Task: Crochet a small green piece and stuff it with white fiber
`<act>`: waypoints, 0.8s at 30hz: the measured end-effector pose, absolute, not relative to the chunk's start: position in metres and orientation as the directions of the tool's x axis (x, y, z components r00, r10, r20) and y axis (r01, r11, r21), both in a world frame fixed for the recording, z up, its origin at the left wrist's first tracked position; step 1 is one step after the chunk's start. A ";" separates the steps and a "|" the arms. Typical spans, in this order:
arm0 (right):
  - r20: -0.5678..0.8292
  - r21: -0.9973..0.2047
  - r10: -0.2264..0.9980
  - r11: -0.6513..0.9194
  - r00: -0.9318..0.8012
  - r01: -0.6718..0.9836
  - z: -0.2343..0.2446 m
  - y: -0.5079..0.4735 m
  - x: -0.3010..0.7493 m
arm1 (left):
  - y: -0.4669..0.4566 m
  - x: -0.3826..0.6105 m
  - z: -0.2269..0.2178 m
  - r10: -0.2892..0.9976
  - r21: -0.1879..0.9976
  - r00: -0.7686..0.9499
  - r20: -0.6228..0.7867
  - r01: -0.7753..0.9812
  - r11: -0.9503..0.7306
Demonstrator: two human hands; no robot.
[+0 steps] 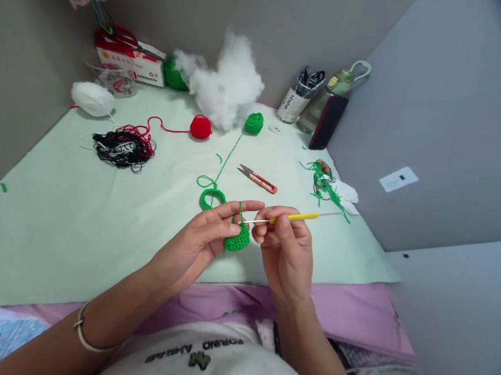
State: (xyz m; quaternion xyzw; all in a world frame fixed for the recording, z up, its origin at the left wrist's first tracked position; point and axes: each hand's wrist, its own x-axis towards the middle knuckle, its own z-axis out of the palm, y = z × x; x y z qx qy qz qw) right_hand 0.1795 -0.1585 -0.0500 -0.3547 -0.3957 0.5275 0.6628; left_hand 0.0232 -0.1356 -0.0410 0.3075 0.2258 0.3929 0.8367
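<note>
My left hand pinches a small green crocheted piece between thumb and fingers, and green yarn runs over its stretched index finger. My right hand grips the yellow handle of a crochet hook. The hook's thin metal shaft points left and its tip meets the upper edge of the crocheted piece. Just beyond my left hand lies a green ring, partly hidden by the fingers. From there a strand leads back to a small green yarn ball.
Orange-handled thread snips lie beyond my hands. Further back are white stuffing, a red yarn ball, a black yarn tangle and white yarn. On the right are yarn scraps, a pen cup and a bottle.
</note>
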 end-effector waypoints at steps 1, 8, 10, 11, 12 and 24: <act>0.162 -0.886 0.979 0.201 0.127 -0.417 -0.050 -0.159 0.179 | -0.136 0.024 -0.042 0.794 0.694 0.594 -0.131 -0.517 0.501; 0.347 -0.919 0.914 0.376 0.209 -0.119 -0.054 -0.163 0.177 | -0.141 0.025 -0.043 0.855 0.876 0.507 -0.111 -0.356 0.324; 0.333 -0.926 0.919 0.361 0.210 -0.113 -0.055 -0.163 0.179 | -0.141 0.022 -0.042 0.861 0.916 0.502 -0.088 -0.298 0.268; 0.308 -0.931 0.929 0.339 0.205 -0.138 -0.055 -0.162 0.181 | -0.141 0.020 -0.042 0.856 0.925 0.510 -0.083 -0.280 0.257; 0.282 -0.932 0.939 0.317 0.196 -0.175 -0.055 -0.161 0.182 | -0.141 0.019 -0.041 0.851 0.926 0.519 -0.080 -0.277 0.256; 0.236 -0.927 0.970 0.245 0.065 -0.286 -0.057 -0.157 0.185 | -0.141 0.021 -0.042 0.867 0.929 0.486 -0.113 -0.259 0.266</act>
